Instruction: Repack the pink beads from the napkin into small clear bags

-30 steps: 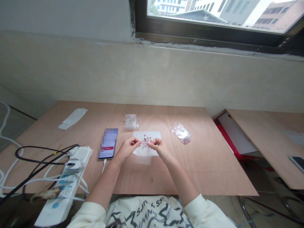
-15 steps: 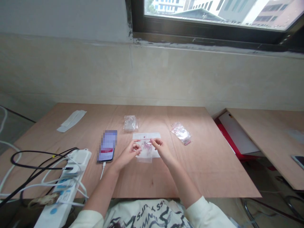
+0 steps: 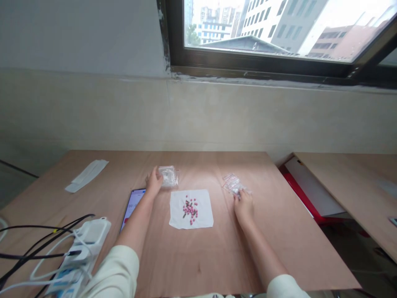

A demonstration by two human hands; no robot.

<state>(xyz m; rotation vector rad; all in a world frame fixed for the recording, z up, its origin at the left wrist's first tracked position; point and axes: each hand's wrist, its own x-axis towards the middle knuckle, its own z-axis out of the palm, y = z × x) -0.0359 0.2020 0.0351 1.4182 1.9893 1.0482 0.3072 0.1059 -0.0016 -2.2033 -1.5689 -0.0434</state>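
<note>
My left hand (image 3: pixel 154 182) reaches past the phone to a stack of small clear zip bags (image 3: pixel 168 176). Its fingertips are closed at the stack's left edge. My right hand (image 3: pixel 244 205) is at a loose pile of clear zip bags (image 3: pixel 232 183) on the right, its fingers closed on the near end, partly hiding it. Between the hands lies a white paper sheet (image 3: pixel 176 213) with a cluster of pink beads (image 3: pixel 191 210) and some darker bits in its middle.
A phone (image 3: pixel 134 203) lies partly under my left forearm. At the left, a white power strip (image 3: pixel 89 240) with tangled black and white cables covers the table's corner. A folded white mask-like strip (image 3: pixel 87 176) lies farther back. Another table (image 3: pixel 350 178) stands at the right.
Both hands have moved apart from above the paper, the left to the bag stack, the right to the other pile. The bag held over the paper is gone from there. The view has tilted up.
</note>
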